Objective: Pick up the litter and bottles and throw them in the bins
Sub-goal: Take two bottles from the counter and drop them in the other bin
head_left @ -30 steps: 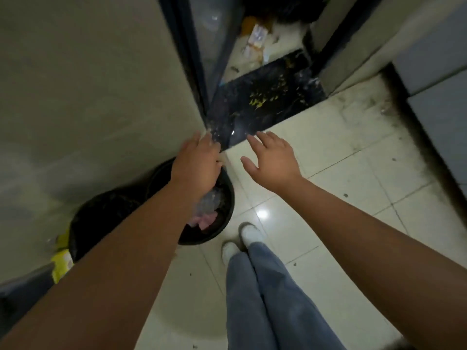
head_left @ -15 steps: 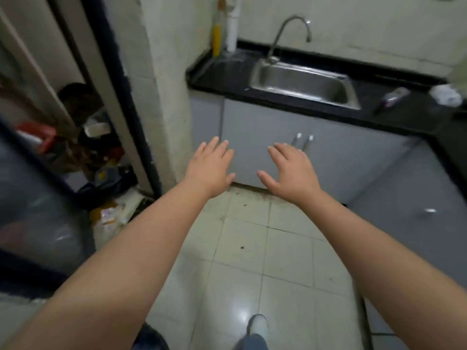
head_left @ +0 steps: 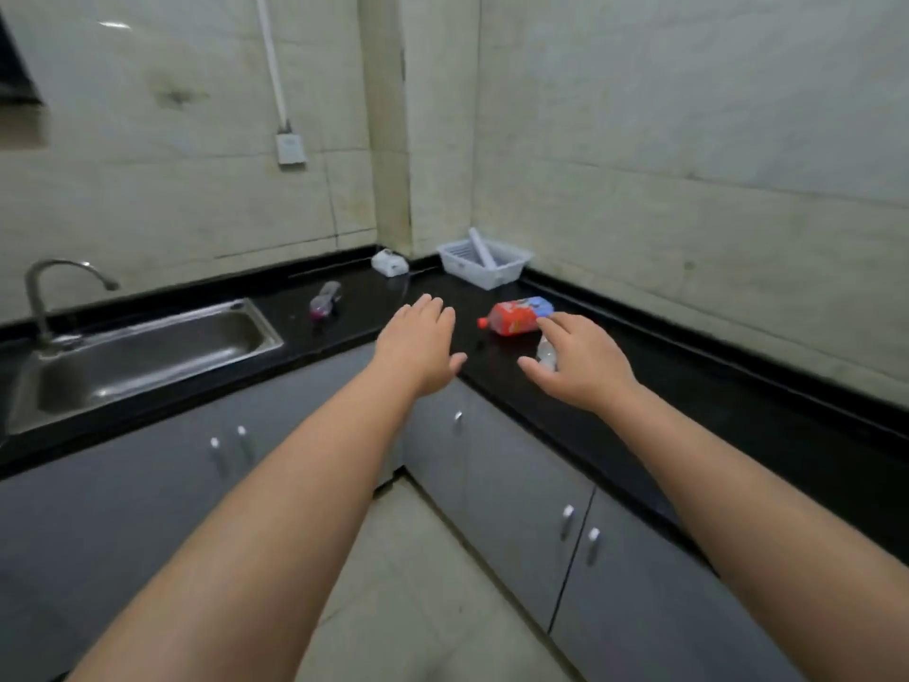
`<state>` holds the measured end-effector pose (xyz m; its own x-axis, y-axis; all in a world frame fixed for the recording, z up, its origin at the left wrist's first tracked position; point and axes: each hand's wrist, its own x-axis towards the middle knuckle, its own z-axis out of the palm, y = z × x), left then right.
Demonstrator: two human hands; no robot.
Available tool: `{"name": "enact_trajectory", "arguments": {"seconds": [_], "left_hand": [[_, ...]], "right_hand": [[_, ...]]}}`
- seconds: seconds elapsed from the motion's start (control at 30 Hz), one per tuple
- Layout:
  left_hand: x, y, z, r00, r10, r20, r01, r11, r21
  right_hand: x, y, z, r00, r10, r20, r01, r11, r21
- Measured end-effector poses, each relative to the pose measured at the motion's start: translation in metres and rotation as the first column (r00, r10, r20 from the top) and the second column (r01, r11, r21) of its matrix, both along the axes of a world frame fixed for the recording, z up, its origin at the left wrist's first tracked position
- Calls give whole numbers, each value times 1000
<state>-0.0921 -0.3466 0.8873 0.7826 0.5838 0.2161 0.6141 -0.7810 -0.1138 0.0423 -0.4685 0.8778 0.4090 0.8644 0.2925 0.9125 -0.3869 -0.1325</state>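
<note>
A red bottle (head_left: 514,317) with a blue end lies on its side on the black countertop (head_left: 639,381) near the corner. My right hand (head_left: 583,364) hovers open just in front of it, over a small clear piece of litter (head_left: 545,350) that it partly hides. My left hand (head_left: 418,347) is open above the counter's front edge, left of the red bottle. A clear bottle (head_left: 325,300) with a pink base lies further left, near the sink. A small white crumpled object (head_left: 389,262) sits at the back corner. No bins are in view.
A steel sink (head_left: 147,356) with a tap (head_left: 42,297) is set into the counter at left. A white plastic basket (head_left: 484,262) stands in the back corner. Grey cabinets (head_left: 516,494) run below, around a tiled floor (head_left: 418,583).
The view has swung from the bins by the door, past the sink, to the counter corner. Both empty hands have reached out towards the bottles there.
</note>
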Motion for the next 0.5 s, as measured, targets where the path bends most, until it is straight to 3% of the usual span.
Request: {"name": "enact_trajectory", "arguments": {"seconds": [0.2,0.5], "left_hand": [[120,21,5,997,-71,-31,70,997,-25],[217,122,5,1000,9,14,-8,998,-60]], "right_hand": [[109,8,13,985,-166,-56,167,986,13],[207,101,7,974,-223,-40,224,974,25]]}}
